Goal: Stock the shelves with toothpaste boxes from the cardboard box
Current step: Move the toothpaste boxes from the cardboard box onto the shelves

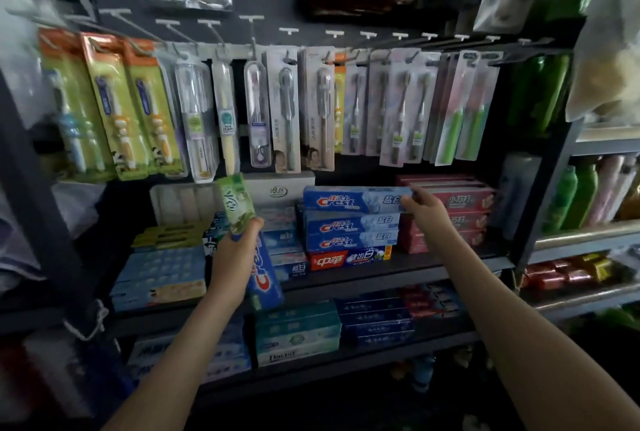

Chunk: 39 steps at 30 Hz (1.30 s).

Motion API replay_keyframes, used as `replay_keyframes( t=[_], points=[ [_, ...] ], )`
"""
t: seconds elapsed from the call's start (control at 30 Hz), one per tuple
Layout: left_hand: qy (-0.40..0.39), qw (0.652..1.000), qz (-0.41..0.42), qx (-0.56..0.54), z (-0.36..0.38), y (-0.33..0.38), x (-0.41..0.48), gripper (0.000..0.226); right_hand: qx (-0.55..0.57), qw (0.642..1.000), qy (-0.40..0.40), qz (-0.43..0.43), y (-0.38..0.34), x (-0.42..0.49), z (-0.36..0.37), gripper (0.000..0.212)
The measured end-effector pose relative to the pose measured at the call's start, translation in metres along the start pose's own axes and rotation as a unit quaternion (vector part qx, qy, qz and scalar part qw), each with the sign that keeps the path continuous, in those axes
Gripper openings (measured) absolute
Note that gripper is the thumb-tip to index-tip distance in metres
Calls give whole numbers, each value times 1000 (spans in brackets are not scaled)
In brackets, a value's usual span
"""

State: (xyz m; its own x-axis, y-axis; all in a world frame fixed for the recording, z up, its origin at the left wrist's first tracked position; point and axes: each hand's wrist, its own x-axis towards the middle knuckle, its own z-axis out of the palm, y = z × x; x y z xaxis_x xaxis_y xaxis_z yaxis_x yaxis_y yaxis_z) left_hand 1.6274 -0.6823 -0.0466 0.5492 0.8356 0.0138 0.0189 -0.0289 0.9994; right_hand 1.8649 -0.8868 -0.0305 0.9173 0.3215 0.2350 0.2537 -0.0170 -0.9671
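Toothbrush packs [287,108] hang on hooks in a row, their lower ends near the top of the stock on the upper shelf [398,273]. A stack of red boxes [457,212] stands just beside the stacked Crest boxes [349,235] on the right, and a white box [277,190] stands behind on the left. The stack rests on a red-and-blue box [349,259]. The top Crest box [353,200] lies flat on this stack, long axis left to right along the shelf front, printed face outward. The right hand [424,207] pinches its right end with curled fingers, in front of the red boxes. The left hand [237,252], in front of the shelf's left half, wraps its fingers round two near-upright boxes: a green box [235,202] pointing up and leaning left, and a blue box [265,280] pointing down to the right.
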Motion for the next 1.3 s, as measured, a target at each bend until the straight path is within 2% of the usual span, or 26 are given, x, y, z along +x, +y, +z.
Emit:
replay_keyframes(
  t=[0.13,0.23,0.37,0.5,0.6,0.9,0.97,1.07,1.13,1.2,1.27,1.3],
  points=[
    [54,992,-91,-75,30,-3,8,49,-20,999,-28,15,15,32,-1,37],
    [47,979,-118,-160,54,-6,10,59,-21,998,-52,14,20,53,-2,43],
    [34,967,-128,-217,74,-3,5,52,-24,994,-102,16,23,75,0,45],
    [61,966,-121,-218,80,-7,4,50,-39,986,-160,26,32,84,3,37],
    [64,968,-100,-220,78,-9,2,38,-43,982,-178,35,40,87,6,35],
    [114,975,-49,-185,77,-7,-1,46,-94,985,-144,23,41,87,9,46],
    [119,975,-50,-182,81,-5,-3,42,-153,984,-91,-14,37,79,8,52],
    [92,975,-54,-193,90,-7,-6,38,-126,986,-32,-102,22,48,10,50],
    [60,976,-40,-207,97,-7,-11,35,-78,987,-86,-115,7,18,12,38],
    [30,968,-30,-249,106,-4,-19,31,-46,976,-198,-79,-7,-9,12,26],
    [12,958,-29,-286,114,1,-26,32,-45,955,-288,-46,-15,-27,8,26],
    [7,953,-30,-303,117,2,-29,33,-54,949,-309,-44,-15,-31,6,27]
  ],
)
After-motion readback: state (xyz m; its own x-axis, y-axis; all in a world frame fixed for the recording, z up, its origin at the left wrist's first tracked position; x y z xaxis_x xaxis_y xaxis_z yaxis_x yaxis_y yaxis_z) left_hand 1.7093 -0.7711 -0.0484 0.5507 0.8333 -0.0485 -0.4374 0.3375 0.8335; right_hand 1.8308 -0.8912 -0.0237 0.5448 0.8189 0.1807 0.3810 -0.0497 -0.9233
